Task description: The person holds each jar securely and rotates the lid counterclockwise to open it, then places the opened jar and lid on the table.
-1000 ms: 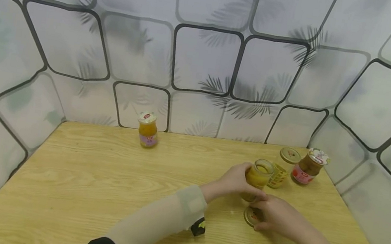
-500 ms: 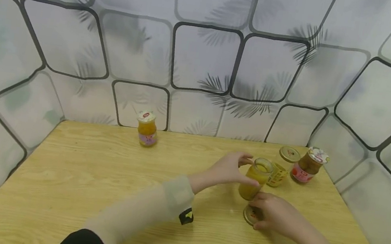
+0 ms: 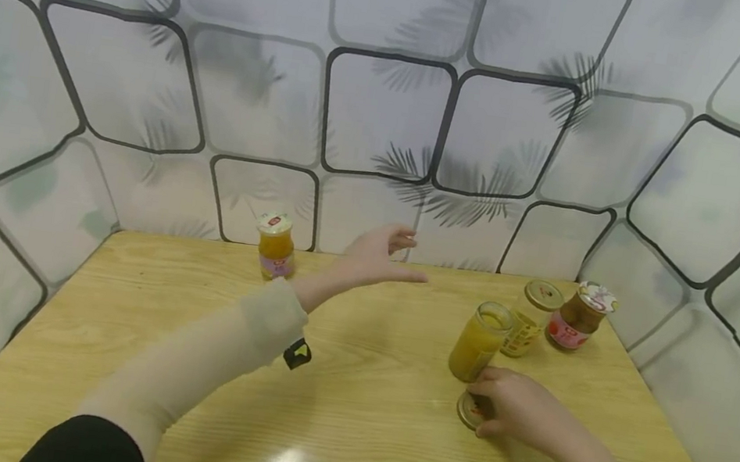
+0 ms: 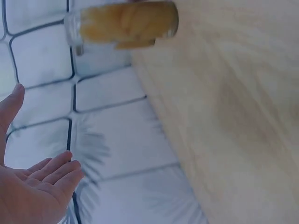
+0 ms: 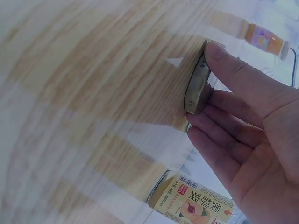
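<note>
My left hand (image 3: 373, 259) hovers over the back of the table with thumb and fingers spread, holding nothing; its bare palm (image 4: 35, 196) shows in the left wrist view. My right hand (image 3: 522, 410) pinches the rim of a gold metal jar lid (image 5: 198, 86) between thumb and fingers. That lid (image 3: 468, 411) is low at the tabletop, partly covered by the fingers. Just behind it stands an uncovered glass jar (image 3: 477, 347) of yellow fruit, apart from both hands. A blurred jar of orange-yellow fruit pieces (image 4: 131, 21) crosses the top of the left wrist view.
To the right of the uncovered jar stand a gold-lidded glass jar (image 3: 527, 324) and a brown jar (image 3: 574, 319) with a pink label. An orange jar (image 3: 276, 249) with a purple label is at the back left. Patterned walls (image 3: 385, 123) edge the wooden table (image 3: 344, 417).
My left hand has let go of the uncovered jar and moved left and back, away from it. The jar stays standing. My right hand keeps its place at the lid.
</note>
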`<state>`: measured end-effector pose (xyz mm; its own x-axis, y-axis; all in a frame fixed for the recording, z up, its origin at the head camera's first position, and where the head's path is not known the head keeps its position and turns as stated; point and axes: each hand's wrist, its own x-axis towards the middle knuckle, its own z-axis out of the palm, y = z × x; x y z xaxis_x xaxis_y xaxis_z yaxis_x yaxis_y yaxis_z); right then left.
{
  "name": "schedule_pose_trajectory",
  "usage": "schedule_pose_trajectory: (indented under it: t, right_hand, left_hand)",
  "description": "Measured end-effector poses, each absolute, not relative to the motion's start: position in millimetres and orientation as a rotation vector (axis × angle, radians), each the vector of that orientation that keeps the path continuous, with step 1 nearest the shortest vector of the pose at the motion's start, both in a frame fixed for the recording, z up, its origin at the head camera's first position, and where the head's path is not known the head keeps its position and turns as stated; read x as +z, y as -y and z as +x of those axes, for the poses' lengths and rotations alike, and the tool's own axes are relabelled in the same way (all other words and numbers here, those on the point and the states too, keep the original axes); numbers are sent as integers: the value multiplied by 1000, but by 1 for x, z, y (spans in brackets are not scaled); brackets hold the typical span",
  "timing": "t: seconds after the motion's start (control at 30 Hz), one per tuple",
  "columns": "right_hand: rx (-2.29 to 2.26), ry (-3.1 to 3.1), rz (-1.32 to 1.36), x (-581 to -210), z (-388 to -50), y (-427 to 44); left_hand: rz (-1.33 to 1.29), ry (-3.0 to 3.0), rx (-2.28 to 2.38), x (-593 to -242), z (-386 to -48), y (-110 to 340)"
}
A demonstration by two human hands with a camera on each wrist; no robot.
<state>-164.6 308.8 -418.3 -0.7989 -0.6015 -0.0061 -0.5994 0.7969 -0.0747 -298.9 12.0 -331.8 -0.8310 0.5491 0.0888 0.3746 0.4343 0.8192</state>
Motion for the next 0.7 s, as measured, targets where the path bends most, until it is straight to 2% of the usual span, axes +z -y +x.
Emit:
schedule_pose_trajectory:
  t: [0.2, 0.7]
  right_hand:
    - [-102, -2958, -985, -421, -164, -311]
    - [-110, -2944, -1040, -420, -165, -312]
  left_hand:
    - [740, -2632, 1307, -311, -311, 23]
    - [560, -2838, 1197, -295, -331, 85]
